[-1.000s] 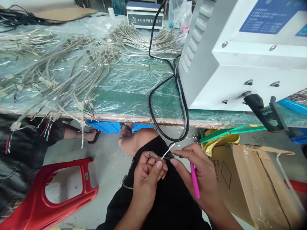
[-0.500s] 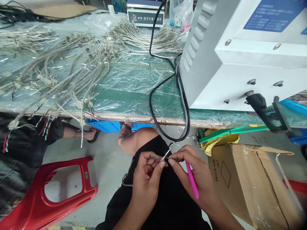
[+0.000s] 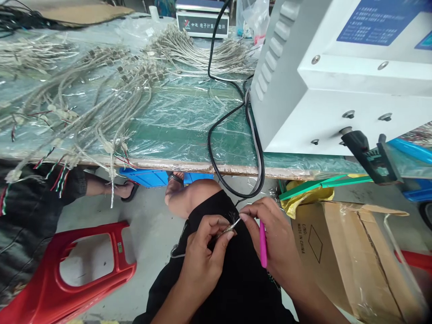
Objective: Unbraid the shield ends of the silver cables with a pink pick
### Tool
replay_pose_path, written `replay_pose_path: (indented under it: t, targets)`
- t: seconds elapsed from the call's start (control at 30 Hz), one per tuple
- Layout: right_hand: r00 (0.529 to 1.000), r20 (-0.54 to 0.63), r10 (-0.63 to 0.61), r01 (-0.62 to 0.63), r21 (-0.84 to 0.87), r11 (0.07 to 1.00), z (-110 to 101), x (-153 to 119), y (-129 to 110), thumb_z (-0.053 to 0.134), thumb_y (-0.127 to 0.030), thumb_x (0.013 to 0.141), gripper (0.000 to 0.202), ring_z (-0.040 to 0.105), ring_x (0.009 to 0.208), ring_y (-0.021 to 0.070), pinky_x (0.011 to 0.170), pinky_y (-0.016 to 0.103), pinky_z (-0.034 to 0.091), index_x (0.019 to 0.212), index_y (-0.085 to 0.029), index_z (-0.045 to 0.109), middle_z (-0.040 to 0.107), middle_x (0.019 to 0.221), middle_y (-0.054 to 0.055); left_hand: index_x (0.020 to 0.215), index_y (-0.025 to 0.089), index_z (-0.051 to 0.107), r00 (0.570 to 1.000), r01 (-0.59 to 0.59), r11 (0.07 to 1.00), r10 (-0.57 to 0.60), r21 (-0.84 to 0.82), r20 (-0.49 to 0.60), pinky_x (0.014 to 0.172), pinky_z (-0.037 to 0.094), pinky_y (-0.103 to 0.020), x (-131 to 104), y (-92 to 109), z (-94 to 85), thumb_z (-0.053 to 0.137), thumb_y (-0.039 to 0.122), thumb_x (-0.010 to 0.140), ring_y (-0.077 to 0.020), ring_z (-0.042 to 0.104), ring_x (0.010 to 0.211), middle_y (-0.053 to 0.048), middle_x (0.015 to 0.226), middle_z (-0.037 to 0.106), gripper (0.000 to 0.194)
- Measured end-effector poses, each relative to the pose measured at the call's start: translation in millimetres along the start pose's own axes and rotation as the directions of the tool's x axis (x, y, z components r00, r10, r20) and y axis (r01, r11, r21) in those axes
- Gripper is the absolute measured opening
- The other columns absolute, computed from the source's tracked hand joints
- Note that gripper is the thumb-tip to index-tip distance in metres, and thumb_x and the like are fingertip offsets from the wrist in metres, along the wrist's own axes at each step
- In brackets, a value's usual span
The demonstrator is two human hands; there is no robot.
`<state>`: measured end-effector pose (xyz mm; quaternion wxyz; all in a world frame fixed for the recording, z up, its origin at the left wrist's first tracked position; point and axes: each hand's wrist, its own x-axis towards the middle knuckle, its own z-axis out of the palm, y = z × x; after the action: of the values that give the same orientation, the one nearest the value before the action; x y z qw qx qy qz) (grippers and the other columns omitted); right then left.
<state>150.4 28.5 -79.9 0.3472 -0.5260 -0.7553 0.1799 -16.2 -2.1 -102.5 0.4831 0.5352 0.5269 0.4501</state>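
Note:
Above my lap, my left hand [image 3: 205, 252] pinches a thin, pale braided cable end [image 3: 232, 226] between thumb and fingertips. My right hand [image 3: 275, 238] is closed, with its thumb and index finger at the tip of that cable. A pink-handled tool [image 3: 263, 245] is held in the same right hand, its handle pointing down; its working end is hidden by the fingers. Bundles of clear-sheathed cables [image 3: 118, 99] lie on the table to the left, some with red, green and white wire ends hanging over the edge.
The table edge [image 3: 168, 165] runs across ahead. A white machine [image 3: 324, 99] stands at right, beside looped black cord [image 3: 211, 148]. A scale [image 3: 202, 22] is at the back. Below are a red stool [image 3: 124, 265], a carton [image 3: 324, 261] and another person's foot [image 3: 130, 189].
My right fingertips have shifted slightly up to the cable's tip, and the pink handle now points more straight down. The cable end lies lower. The view has shifted slightly.

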Motion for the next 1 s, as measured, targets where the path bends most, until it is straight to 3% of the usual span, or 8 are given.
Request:
replay_pose_path:
  t: [0.13, 0.27, 0.37, 0.47, 0.6, 0.73, 0.87, 1.0]
  targets:
    - [0.987, 0.148, 0.063, -0.072, 0.052, 0.996, -14.2, 6.3, 2.8, 0.054, -0.019, 0.099, 0.009, 0.055, 0.084, 0.0161, 0.073, 0.028, 0.043, 0.093, -0.023, 0.060, 0.058, 0.088, 0.000, 0.110, 0.028, 0.064, 0.980, 0.075, 0.993, -0.057, -0.089, 0.190, 0.079, 0.050, -0.024, 1.7, 2.9, -17.7, 0.058, 0.020, 0.098, -0.0141, 0.070, 0.085, 0.002, 0.090, 0.074, 0.015]
    - [0.880, 0.467, 0.086, -0.242, 0.286, 0.927, -30.7, 12.9, 6.4, 0.053, -0.023, 0.100, 0.013, 0.057, 0.078, 0.0136, 0.071, 0.026, 0.043, 0.089, -0.024, 0.060, 0.057, 0.085, -0.002, 0.106, 0.024, 0.075, 0.956, 0.195, 0.935, -0.114, -0.296, 0.269, 0.076, 0.046, -0.024, 3.1, 5.4, -26.6, 0.061, 0.025, 0.097, -0.0136, 0.064, 0.078, 0.000, 0.077, 0.068, 0.017]
    - [0.828, 0.553, 0.090, -0.340, 0.367, 0.866, -31.1, 12.3, 9.0, 0.054, -0.027, 0.099, 0.016, 0.055, 0.074, 0.0130, 0.067, 0.025, 0.042, 0.085, -0.023, 0.061, 0.055, 0.081, -0.002, 0.100, 0.019, 0.077, 0.948, 0.291, 0.826, -0.181, -0.482, 0.262, 0.068, 0.043, -0.023, 3.8, 7.2, -20.7, 0.065, 0.030, 0.094, -0.0123, 0.056, 0.070, -0.001, 0.070, 0.063, 0.017]
    - [0.866, 0.468, 0.176, -0.370, 0.362, 0.855, -26.8, 7.8, 10.9, 0.056, -0.031, 0.099, 0.017, 0.056, 0.076, 0.0130, 0.069, 0.024, 0.044, 0.087, -0.023, 0.063, 0.056, 0.082, -0.002, 0.095, 0.015, 0.074, 0.950, 0.312, 0.754, -0.238, -0.578, 0.202, 0.056, 0.033, -0.020, 4.6, 11.0, -11.4, 0.067, 0.030, 0.092, -0.0087, 0.046, 0.059, -0.001, 0.066, 0.062, 0.017]
    - [0.938, 0.265, 0.222, -0.317, 0.407, 0.857, -22.9, 2.0, 10.5, 0.052, -0.037, 0.102, 0.023, 0.062, 0.105, 0.0166, 0.089, 0.026, 0.047, 0.116, -0.030, 0.068, 0.065, 0.108, 0.002, 0.109, 0.016, 0.063, 0.954, 0.297, 0.711, -0.241, -0.637, 0.176, 0.051, 0.023, -0.022, 6.1, 16.4, -5.5, 0.064, 0.025, 0.094, -0.0054, 0.031, 0.049, -0.001, 0.065, 0.065, 0.018]
    - [0.951, 0.280, 0.131, -0.268, 0.537, 0.800, -14.2, -0.9, 2.2, 0.057, -0.045, 0.098, 0.033, 0.062, 0.115, 0.0208, 0.097, 0.030, 0.049, 0.126, -0.032, 0.067, 0.066, 0.119, 0.004, 0.116, 0.019, 0.050, 0.954, 0.301, 0.712, -0.223, -0.635, 0.201, 0.050, 0.021, -0.023, 5.8, 17.5, -4.0, 0.060, 0.024, 0.096, -0.0053, 0.030, 0.047, 0.001, 0.065, 0.066, 0.023]
    - [0.949, 0.291, 0.119, -0.274, 0.579, 0.768, -1.9, -3.4, -7.0, 0.069, -0.033, 0.092, 0.028, 0.068, 0.091, 0.0169, 0.081, 0.028, 0.055, 0.119, -0.031, 0.072, 0.069, 0.099, 0.002, 0.105, 0.021, 0.050, 0.952, 0.302, 0.744, -0.209, -0.596, 0.221, 0.049, 0.024, -0.020, 3.8, 17.6, -4.6, 0.059, 0.026, 0.097, -0.0057, 0.034, 0.048, 0.003, 0.066, 0.064, 0.013]
    - [0.955, 0.237, 0.178, -0.280, 0.525, 0.804, 1.5, -4.9, -11.8, 0.067, -0.022, 0.093, 0.018, 0.065, 0.070, 0.0108, 0.064, 0.021, 0.053, 0.104, -0.031, 0.077, 0.067, 0.080, -0.002, 0.094, 0.020, 0.061, 0.968, 0.249, 0.892, -0.226, -0.377, 0.104, 0.063, 0.042, -0.022, 2.1, 18.3, -8.1, 0.070, 0.027, 0.090, -0.0120, 0.056, 0.070, 0.000, 0.077, 0.065, 0.012]
